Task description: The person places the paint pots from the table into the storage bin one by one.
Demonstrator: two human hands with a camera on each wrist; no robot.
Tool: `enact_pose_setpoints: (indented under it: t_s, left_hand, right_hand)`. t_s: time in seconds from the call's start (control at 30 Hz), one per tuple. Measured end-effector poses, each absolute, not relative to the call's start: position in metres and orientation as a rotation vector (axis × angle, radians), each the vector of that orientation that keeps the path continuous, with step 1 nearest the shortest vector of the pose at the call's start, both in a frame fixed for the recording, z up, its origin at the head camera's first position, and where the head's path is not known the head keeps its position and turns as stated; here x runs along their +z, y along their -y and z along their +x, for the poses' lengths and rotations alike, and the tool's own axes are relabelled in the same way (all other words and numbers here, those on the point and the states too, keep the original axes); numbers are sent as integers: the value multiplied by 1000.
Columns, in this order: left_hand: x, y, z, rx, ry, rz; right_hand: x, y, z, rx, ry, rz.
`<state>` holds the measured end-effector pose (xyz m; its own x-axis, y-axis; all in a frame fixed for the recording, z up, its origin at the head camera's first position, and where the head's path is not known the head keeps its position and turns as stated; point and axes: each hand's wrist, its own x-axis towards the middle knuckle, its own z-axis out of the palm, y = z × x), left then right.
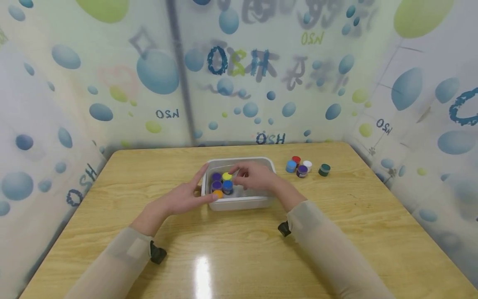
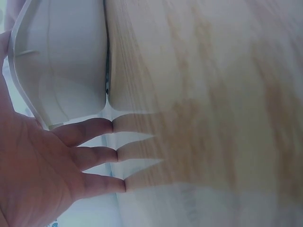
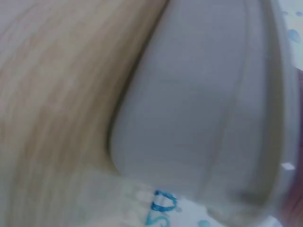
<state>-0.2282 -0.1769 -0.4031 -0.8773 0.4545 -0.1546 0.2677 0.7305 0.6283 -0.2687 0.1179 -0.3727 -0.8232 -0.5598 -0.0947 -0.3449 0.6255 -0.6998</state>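
A white plastic box (image 1: 242, 203) sits on the table, with small lidded jars grouped in its left part: a blue-lidded jar (image 1: 228, 187), a yellow-lidded jar (image 1: 227, 177), an orange-lidded jar (image 1: 218, 194) and two purple ones. At the box's left end is my left hand (image 1: 183, 197), thumb over the front rim and index finger along the side. In the left wrist view its other fingers (image 2: 97, 156) are spread straight, tips at the tabletop. My right hand (image 1: 255, 174) reaches over the box, fingers bent and parted beside the yellow lid, holding nothing visible. The box wall (image 3: 184, 104) fills most of the right wrist view.
Right of the box, on the wooden table (image 1: 239, 249), stand more jars: red (image 1: 296, 160), light blue (image 1: 291, 167), white (image 1: 307, 164) and purple (image 1: 302, 171) close together, dark green (image 1: 324, 170) a little apart. Patterned curtains (image 1: 231, 104) enclose the table's back and sides.
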Motion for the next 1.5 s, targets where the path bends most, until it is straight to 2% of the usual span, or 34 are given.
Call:
enact_pose_setpoints:
  t_s: [0.37,0.7,1.5]
  left_hand:
    - [-403,178,-228,853,-2653,561]
    - [-402,178,-227,853,-2647,559]
    - [-400,179,-226,857,-2627,516]
  right_hand:
    - [-349,-174,-243,-1099,-2607,-694]
    - [-345,-237,-227,-1131,-2740,-624]
    - [-383,-375,-233,-1066,-2828,-212]
